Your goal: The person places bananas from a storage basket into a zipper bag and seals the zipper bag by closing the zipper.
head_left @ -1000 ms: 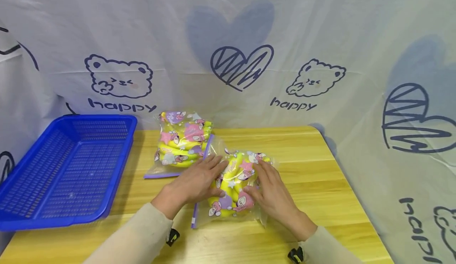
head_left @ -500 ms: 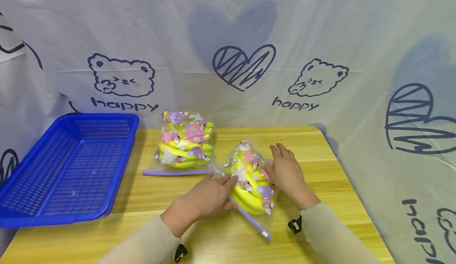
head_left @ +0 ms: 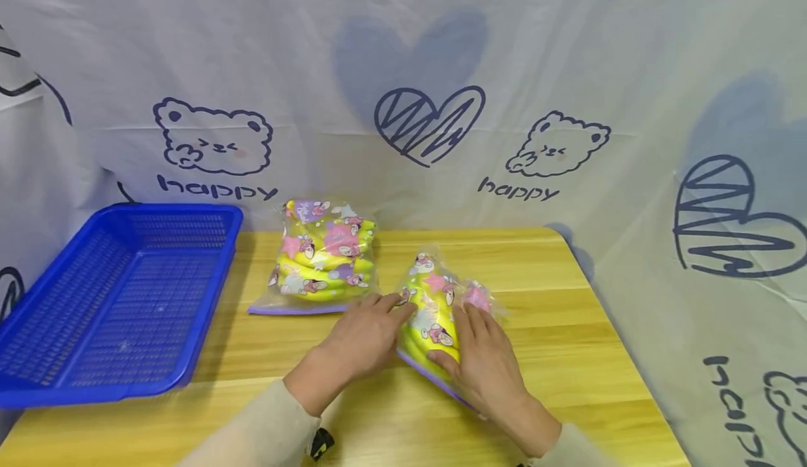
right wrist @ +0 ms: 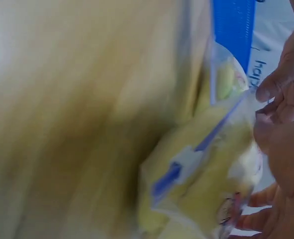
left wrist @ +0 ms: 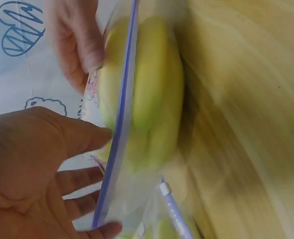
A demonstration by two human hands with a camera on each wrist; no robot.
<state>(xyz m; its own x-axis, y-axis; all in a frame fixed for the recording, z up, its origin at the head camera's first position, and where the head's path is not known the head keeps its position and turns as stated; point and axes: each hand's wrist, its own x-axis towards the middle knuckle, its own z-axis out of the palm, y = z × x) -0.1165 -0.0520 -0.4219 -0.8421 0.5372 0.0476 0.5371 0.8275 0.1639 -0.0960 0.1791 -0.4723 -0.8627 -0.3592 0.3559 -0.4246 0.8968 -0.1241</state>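
Note:
A clear zip bag of bananas [head_left: 429, 323], printed with pink and purple cartoon figures, lies slanted on the table. At its left side, my left hand [head_left: 366, 334] touches the bag with relaxed fingers. My right hand [head_left: 494, 362] lies over the bag's right part, thumb and fingers spread, covering some of the print. In the left wrist view, the purple zip strip [left wrist: 121, 112] runs past my left thumb, with yellow bananas [left wrist: 154, 79] behind the plastic. The zip's slider [right wrist: 167, 180] shows in the right wrist view, blurred.
A second printed bag of bananas [head_left: 328, 260] lies at the back, left of the first, its purple zip toward me. Further left stands a blue plastic basket [head_left: 82, 393] with perforated walls. The wooden table [head_left: 567, 313] meets a white printed cloth [head_left: 315, 47] behind.
The bag under my hands has turned, its zip swinging from the left side to a slant at the front. My right hand moved off to its right, then came back over it.

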